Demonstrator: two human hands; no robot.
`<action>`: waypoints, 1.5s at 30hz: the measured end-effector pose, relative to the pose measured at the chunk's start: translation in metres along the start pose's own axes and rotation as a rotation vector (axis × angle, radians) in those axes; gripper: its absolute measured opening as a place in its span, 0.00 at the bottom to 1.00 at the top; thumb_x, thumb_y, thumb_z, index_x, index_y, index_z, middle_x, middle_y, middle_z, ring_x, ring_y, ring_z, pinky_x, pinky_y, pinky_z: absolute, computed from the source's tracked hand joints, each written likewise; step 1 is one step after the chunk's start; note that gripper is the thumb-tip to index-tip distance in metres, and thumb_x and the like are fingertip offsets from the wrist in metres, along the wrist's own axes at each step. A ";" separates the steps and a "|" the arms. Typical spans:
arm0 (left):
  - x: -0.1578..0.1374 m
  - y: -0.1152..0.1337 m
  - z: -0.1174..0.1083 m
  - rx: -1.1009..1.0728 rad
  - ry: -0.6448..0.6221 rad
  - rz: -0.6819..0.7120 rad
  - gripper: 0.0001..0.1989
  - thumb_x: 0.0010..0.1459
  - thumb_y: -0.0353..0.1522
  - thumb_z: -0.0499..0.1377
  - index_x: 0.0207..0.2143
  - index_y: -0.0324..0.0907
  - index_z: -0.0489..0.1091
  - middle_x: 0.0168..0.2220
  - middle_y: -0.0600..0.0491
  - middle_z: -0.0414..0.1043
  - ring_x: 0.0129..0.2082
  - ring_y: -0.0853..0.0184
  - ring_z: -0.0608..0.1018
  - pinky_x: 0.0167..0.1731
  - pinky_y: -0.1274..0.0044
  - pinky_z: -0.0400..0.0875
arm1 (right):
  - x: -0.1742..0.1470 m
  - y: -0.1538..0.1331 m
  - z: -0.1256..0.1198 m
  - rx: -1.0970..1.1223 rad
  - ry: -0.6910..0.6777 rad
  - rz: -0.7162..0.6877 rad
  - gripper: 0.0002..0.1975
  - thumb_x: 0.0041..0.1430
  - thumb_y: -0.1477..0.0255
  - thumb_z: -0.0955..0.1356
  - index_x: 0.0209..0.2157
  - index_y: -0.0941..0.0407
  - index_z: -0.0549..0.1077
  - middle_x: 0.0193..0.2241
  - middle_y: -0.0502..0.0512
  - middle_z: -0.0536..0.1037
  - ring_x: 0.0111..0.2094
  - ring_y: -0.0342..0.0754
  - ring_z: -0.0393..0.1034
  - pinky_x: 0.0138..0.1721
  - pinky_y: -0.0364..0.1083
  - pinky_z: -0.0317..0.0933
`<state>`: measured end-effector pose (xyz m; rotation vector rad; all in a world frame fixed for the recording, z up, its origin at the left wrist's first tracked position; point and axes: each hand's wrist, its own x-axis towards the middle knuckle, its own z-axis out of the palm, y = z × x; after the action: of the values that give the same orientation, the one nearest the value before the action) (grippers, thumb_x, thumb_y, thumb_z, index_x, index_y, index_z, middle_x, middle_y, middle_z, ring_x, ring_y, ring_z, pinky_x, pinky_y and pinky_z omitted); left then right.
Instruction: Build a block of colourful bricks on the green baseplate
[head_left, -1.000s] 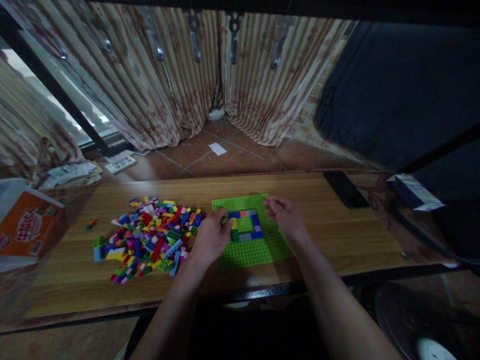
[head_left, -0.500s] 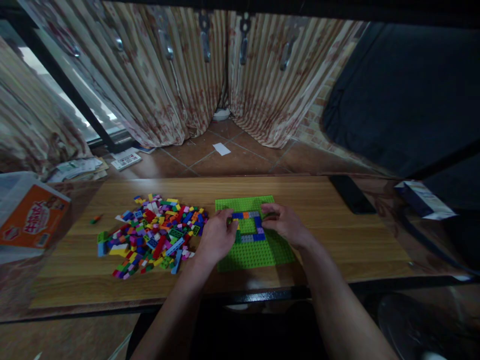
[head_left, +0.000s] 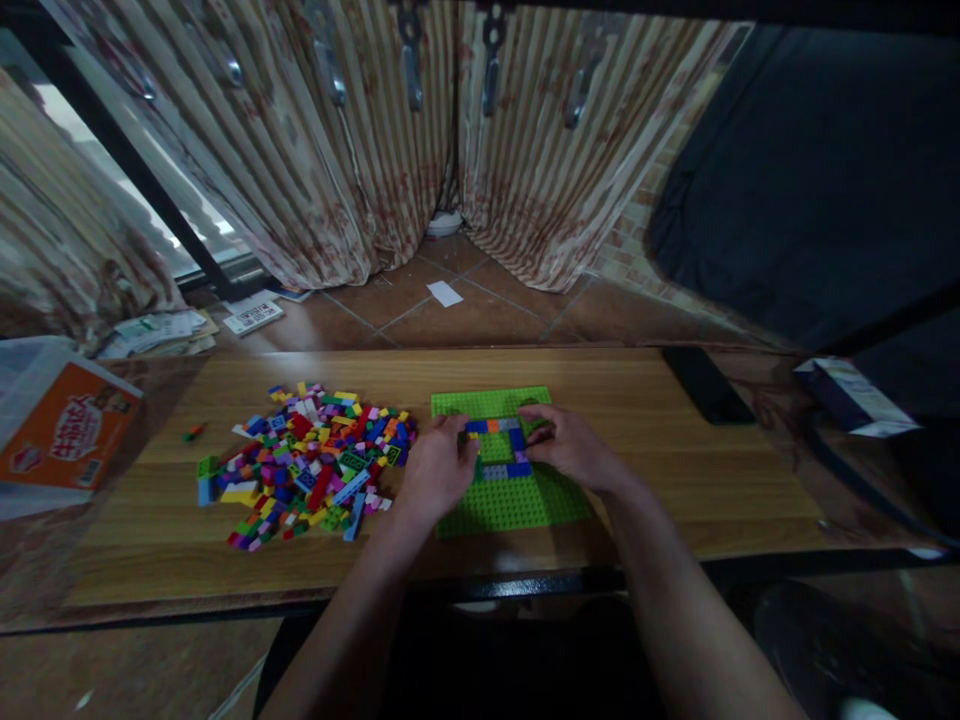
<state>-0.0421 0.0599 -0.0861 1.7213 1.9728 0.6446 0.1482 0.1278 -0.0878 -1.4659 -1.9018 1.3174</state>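
A green studded baseplate (head_left: 495, 515) lies on the wooden board. Built on it is a rectangular frame of toy bricks (head_left: 495, 471), mostly blue and grey, with an orange brick (head_left: 492, 426) in its far side and a purple one at the right. My left hand (head_left: 436, 462) rests at the frame's left side, thumb and forefinger apart, hiding part of that side. Across from it, my right hand (head_left: 570, 447) is at the right side, its fingertips by the blue and purple bricks. A gap shows between its forefinger and thumb. No loose brick is visible in either hand.
Left of the baseplate spreads a pile of mixed loose bricks (head_left: 319, 465). A black phone (head_left: 706, 386) lies at the board's right end. An orange-labelled plastic box (head_left: 71, 425) stands at the far left, and a carton (head_left: 855, 397) at the right.
The view has tilted slightly, so the board sits a little higher. My right fingers have shifted slightly at the frame's right side; my left hand stays at the left side.
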 end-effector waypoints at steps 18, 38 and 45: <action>-0.001 0.002 0.002 0.041 0.009 0.012 0.18 0.57 0.32 0.55 0.50 0.39 0.69 0.44 0.45 0.72 0.35 0.63 0.76 0.39 0.72 0.72 | 0.002 0.008 0.000 -0.034 -0.027 -0.079 0.25 0.43 0.82 0.70 0.46 0.58 0.73 0.43 0.58 0.73 0.33 0.45 0.71 0.36 0.47 0.69; -0.002 0.001 0.001 -0.042 -0.014 0.008 0.26 0.52 0.27 0.56 0.55 0.39 0.65 0.49 0.44 0.71 0.38 0.63 0.77 0.44 0.72 0.72 | 0.001 0.006 -0.001 -0.074 -0.026 -0.093 0.24 0.43 0.82 0.71 0.46 0.57 0.73 0.43 0.58 0.73 0.33 0.45 0.72 0.36 0.47 0.69; -0.001 0.000 -0.002 -0.231 0.017 -0.040 0.27 0.54 0.23 0.51 0.58 0.36 0.63 0.46 0.44 0.74 0.40 0.64 0.79 0.45 0.73 0.72 | 0.000 0.004 -0.001 0.006 0.017 -0.075 0.20 0.49 0.83 0.67 0.46 0.58 0.73 0.41 0.58 0.78 0.34 0.46 0.75 0.42 0.50 0.69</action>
<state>-0.0434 0.0588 -0.0843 1.5391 1.8573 0.8403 0.1511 0.1286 -0.0911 -1.3853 -1.9209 1.2716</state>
